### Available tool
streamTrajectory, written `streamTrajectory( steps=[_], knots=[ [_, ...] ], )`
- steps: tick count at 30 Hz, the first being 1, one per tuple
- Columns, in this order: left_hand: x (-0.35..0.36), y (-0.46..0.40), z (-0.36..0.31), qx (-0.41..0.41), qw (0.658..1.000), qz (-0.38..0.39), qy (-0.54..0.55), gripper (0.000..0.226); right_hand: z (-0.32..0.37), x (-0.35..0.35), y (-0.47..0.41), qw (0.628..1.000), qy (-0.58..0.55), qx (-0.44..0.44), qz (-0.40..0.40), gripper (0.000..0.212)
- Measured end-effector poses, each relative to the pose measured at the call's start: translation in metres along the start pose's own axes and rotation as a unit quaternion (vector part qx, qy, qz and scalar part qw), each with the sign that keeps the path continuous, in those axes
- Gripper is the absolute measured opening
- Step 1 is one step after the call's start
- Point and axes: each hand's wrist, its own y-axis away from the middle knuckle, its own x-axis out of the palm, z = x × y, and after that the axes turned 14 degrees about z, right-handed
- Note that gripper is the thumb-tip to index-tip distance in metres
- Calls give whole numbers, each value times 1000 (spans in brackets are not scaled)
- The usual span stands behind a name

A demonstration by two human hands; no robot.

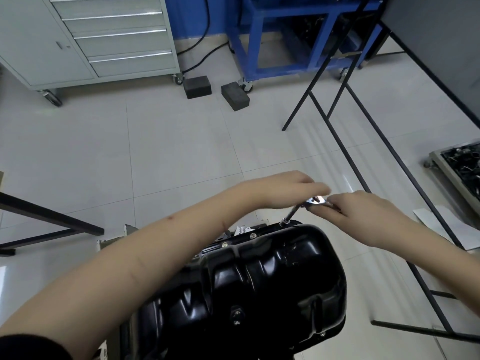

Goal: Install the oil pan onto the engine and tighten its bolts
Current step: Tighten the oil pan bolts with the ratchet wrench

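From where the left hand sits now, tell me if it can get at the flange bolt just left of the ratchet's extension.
Probably yes. The left hand hovers by the ratchet head, above the oil pan rim, and the flange bolt lies exposed below it. Only the slanted extension stands nearby, off to one side.

The floor is pale glossy tile with thin grout lines, catching streaks of overhead light at right. A grey drawer cabinet on casters stands at upper left. Beside it a blue wall backs a blue steel cart, with black cables trailing down to the floor. Two dark blocks lie on the tiles between cabinet and cart. A black frame with thin legs carries a dark top at right. A wheeled tray at far right holds what may be dark parts.
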Motion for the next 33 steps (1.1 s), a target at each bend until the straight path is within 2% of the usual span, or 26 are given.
streamTrajectory(
  steps=[2,4,8,10,13,17,20,22,25,28,30,32,33],
  knots=[
    [16,-10,-9,-5,996,-47,-76,56,3,-4,2,999,-37,-16,16,38],
    [23,-15,-9,6,986,-88,-139,52,0,-9,4,996,-70,-43,27,35],
    [11,-15,3,26,990,-107,-85,51,-7,-7,13,999,-3,-35,-25,31],
    [13,-17,4,38,990,-107,-82,52,-2,-3,17,999,-16,-21,-25,26],
    [15,-22,6,46,989,-122,-69,54,7,2,26,989,-144,-27,32,19],
    [11,-28,6,49,990,-125,-47,56,15,12,40,935,-338,-47,100,5],
    [13,-30,7,53,990,-128,-11,57,16,13,39,907,-396,-63,130,5],
    [11,-28,7,52,990,-125,32,57,11,10,29,924,-362,-67,99,10],
    [8,-18,9,52,983,-93,150,56,-4,3,16,964,-245,-97,21,8],
    [7,-3,27,40,974,-44,220,44,-16,-9,11,985,-123,-118,-10,10],
    [11,4,40,42,974,-17,223,25,-18,-16,8,990,-66,-123,-6,15],
    [14,8,47,54,981,-23,185,25,-11,-21,-2,989,-50,-138,-10,3],
    [16,8,47,57,985,-29,163,27,-4,-23,-7,988,-54,-146,-14,9]
  ],
)
